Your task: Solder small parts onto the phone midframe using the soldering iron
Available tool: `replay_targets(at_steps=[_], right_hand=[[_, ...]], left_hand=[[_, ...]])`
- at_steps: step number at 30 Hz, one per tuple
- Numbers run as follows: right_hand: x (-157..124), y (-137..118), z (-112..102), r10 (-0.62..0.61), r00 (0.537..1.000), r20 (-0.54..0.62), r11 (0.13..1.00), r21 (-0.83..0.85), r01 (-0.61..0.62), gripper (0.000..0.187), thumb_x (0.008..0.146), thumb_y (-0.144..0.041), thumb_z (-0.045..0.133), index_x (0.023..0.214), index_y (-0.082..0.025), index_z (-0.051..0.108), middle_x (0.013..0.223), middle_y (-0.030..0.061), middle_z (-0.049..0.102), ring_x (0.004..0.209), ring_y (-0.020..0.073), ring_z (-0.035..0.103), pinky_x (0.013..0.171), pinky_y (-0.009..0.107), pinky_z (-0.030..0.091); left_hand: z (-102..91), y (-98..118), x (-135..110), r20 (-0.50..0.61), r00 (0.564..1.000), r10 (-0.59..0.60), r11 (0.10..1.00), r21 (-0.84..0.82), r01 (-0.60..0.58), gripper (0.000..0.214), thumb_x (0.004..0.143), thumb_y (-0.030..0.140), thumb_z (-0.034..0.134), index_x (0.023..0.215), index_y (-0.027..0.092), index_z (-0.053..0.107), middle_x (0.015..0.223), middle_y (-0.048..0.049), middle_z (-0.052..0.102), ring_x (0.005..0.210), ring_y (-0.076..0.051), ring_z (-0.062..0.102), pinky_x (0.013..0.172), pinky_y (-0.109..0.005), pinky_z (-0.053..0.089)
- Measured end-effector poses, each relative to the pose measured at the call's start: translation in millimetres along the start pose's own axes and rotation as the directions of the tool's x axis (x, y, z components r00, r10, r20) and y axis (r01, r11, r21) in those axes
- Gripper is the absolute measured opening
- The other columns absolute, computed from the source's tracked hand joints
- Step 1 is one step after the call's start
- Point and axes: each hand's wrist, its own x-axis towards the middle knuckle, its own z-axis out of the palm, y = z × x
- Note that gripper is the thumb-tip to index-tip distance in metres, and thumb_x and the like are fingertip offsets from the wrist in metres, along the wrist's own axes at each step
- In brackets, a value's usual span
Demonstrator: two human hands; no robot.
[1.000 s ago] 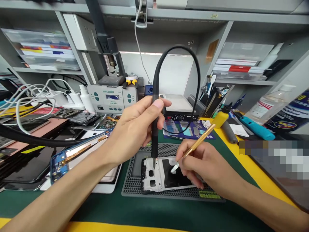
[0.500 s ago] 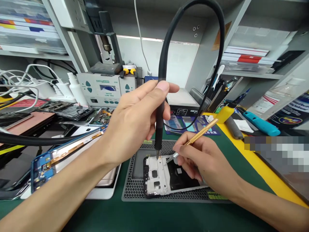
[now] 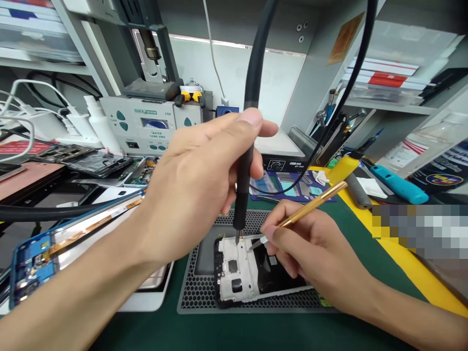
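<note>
So from my seat I've got the left hand [image 3: 204, 161] pinching a black tool handle [image 3: 244, 197] held nearly upright and the right hand [image 3: 318, 243] pinching a gold-handled blade [image 3: 314, 204], both metal tips down by the far edge of the phone frame [image 3: 254, 273], though I can't tell if either actually touches. The frame lies flat on the grey honeycomb pad [image 3: 195, 295], black end set in from the pad's left edge, right end hidden behind the right hand. Room-wise, I've got green mat [image 3: 226, 334] along the front, phones [image 3: 149, 303] crowding the left and yellow edging [image 3: 419, 273] off right.
</note>
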Motion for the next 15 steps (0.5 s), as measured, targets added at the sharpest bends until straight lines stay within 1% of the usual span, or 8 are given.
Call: replay_targets(at_steps=[6,11,15], right_hand=[[-1.2,-1.7,3.1,0.012,1.0,-0.019,0.998,-0.069,-0.014,0.009,0.095,-0.021,0.058,0.086,-0.022,0.059,0.071,-0.0028,0.06,0.047,0.008,0.041,0.045,0.023,0.031],[-2.5,-1.2,3.7,0.02,0.999,-0.037,0.994,-0.105,-0.024,0.011,0.095,-0.025,0.059,0.085,-0.023,0.058,0.072,-0.0023,0.06,0.046,0.0086,0.04,0.042,0.023,0.029],[-1.8,-0.9,3.1,0.022,0.999,-0.035,0.993,-0.112,-0.026,0.01,0.095,-0.025,0.059,0.085,-0.024,0.058,0.072,-0.0028,0.06,0.046,0.0086,0.039,0.043,0.023,0.028]], left_hand=[[2.1,-3.2,-0.5,0.0,1.0,0.016,1.0,-0.007,-0.016,0.034,0.101,0.045,0.054,0.102,0.026,0.081,0.077,-0.0029,0.066,0.058,-0.016,0.063,0.039,-0.021,0.039],[3.0,-1.8,-1.8,-0.032,0.999,0.019,1.0,0.023,-0.018,0.033,0.102,0.04,0.052,0.103,0.024,0.081,0.077,-0.0009,0.065,0.057,-0.015,0.064,0.042,-0.02,0.041],[4.5,-1.5,-1.9,-0.053,0.997,0.053,0.998,0.04,-0.051,0.034,0.101,0.046,0.055,0.104,0.026,0.082,0.079,-0.0029,0.067,0.06,-0.016,0.062,0.042,-0.022,0.041]])
